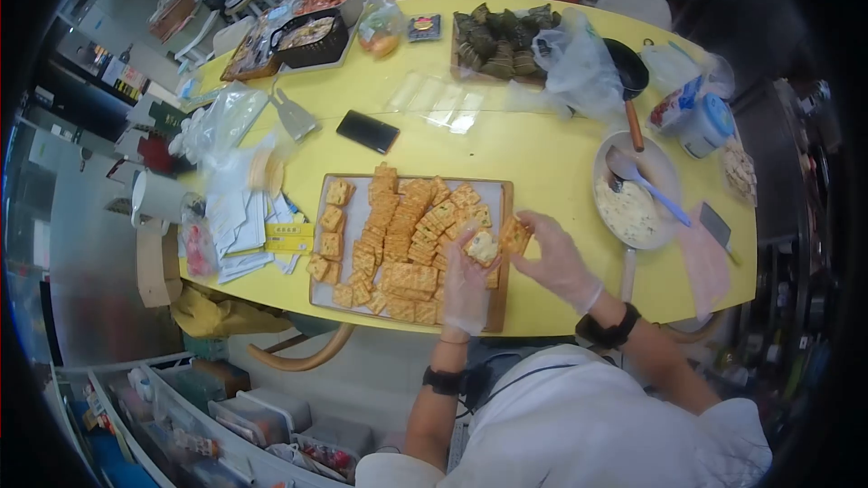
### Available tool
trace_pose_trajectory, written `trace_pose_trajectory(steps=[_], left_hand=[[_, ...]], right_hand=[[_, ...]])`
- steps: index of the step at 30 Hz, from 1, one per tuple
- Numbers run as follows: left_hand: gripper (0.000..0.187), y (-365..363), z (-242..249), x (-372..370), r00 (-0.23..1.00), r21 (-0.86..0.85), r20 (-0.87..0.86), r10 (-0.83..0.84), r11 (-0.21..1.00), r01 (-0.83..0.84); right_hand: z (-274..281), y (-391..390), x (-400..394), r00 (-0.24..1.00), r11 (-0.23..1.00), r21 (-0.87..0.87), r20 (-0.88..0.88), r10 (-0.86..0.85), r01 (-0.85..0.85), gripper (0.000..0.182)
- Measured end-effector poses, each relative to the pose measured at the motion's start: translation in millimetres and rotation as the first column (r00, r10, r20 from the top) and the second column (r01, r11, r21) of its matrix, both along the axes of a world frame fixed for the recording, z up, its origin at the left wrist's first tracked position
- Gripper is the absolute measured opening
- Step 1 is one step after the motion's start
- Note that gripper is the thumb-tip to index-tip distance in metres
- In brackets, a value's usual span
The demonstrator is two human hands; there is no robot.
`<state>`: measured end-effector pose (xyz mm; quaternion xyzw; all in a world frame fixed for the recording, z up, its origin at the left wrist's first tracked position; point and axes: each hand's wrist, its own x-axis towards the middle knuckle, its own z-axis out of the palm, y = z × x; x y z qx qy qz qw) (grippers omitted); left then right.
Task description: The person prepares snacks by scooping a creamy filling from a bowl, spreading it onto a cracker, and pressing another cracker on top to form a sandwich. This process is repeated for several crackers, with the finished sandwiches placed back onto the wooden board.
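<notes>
My left hand (pixel 467 287), in a clear plastic glove, holds a cracker topped with a pale creamy filling (pixel 482 247). Just to its right, my gloved right hand (pixel 562 260) pinches a plain square cracker (pixel 515 236) by its edge, tilted up. Both hands are over the right side of a wooden tray (pixel 500 307) lined with white paper. Rows of golden square crackers (pixel 411 217) cover much of that tray. Off to the right, a white frying pan (pixel 674 217) contains more of the creamy mixture (pixel 630 212), with a light purple spatula (pixel 665 198) resting in it.
A black phone (pixel 368 132) and a metal scraper (pixel 294 117) lie beyond the tray. Leaf-wrapped dumplings (pixel 497 40) are piled at the back beside a plastic bag (pixel 579 63). White paper packets (pixel 240 226) sit left of the tray; a white tub (pixel 707 126) stands at right.
</notes>
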<state>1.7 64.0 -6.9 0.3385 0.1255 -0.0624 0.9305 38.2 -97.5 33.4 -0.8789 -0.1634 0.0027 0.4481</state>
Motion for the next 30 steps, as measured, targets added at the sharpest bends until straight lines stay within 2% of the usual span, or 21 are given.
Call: trace_pose_trajectory(steps=[3,6,9,12,13,15,16,18,21,25,28,29,30], left_hand=[[0.048,-24.5,-3.7,9.1,0.998,0.007,0.069,-0.009,1.0,0.008],[0.039,-40.5,-13.0,9.6,0.997,0.089,0.074,0.033,0.995,-0.04],[0.037,-46.1,-7.0,6.6,0.995,0.13,0.045,0.088,0.987,-0.093],[0.037,-48.4,6.3,3.5,0.987,0.201,0.063,0.146,0.967,-0.156],[0.037,-46.5,8.6,2.7,0.983,0.237,0.077,0.169,0.954,-0.182],[0.035,-38.0,8.2,-1.5,0.99,0.156,0.093,0.104,0.981,-0.117],[0.035,-35.7,8.3,-3.8,0.992,0.116,0.102,0.067,0.99,-0.079],[0.033,-37.1,11.5,-8.1,0.989,0.156,0.132,0.067,0.984,-0.088],[0.031,-39.0,19.0,-11.4,0.981,0.217,0.184,0.059,0.971,-0.099],[0.03,-33.8,2.5,-13.9,0.983,0.341,0.179,0.042,0.934,-0.102],[0.029,-23.8,-14.1,-15.0,0.988,0.195,0.131,0.086,0.974,-0.111],[0.029,-9.6,-15.2,-14.8,0.994,0.329,0.041,0.101,0.938,-0.109],[0.029,8.6,-16.7,-14.0,0.98,0.337,-0.007,0.197,0.924,-0.183]], right_hand=[[6.8,8.0,-11.0,0.986,0.998,-0.005,0.155,-0.063,0.065,0.057],[10.6,9.2,-13.4,0.978,0.992,-0.067,0.187,-0.088,0.103,0.056],[18.4,5.8,-12.2,0.966,0.991,-0.126,0.259,-0.012,0.046,0.055],[15.8,2.2,-13.6,0.966,0.999,-0.051,0.259,0.018,-0.005,0.055],[16.4,1.7,-14.8,0.99,0.995,0.098,0.134,-0.038,0.025,0.051],[17.5,0.5,-19.0,0.985,0.92,0.366,-0.147,-0.091,0.139,0.045],[13.5,-1.8,-18.4,0.979,0.912,0.386,-0.195,-0.062,0.135,0.041],[3.1,-4.9,-14.9,0.959,0.893,0.429,-0.285,-0.007,0.134,0.033],[8.5,2.3,-18.4,0.962,0.867,0.469,-0.268,-0.042,0.169,0.026],[-3.2,9.6,-22.5,0.933,0.855,0.464,-0.356,-0.058,0.23,0.026],[-0.9,15.8,-19.5,0.93,0.877,0.429,-0.364,-0.052,0.217,0.028],[8.1,17.6,-21.2,0.936,0.883,0.414,-0.345,-0.072,0.22,0.029],[13.4,18.2,-22.1,0.942,0.89,0.397,-0.323,-0.095,0.226,0.029]])
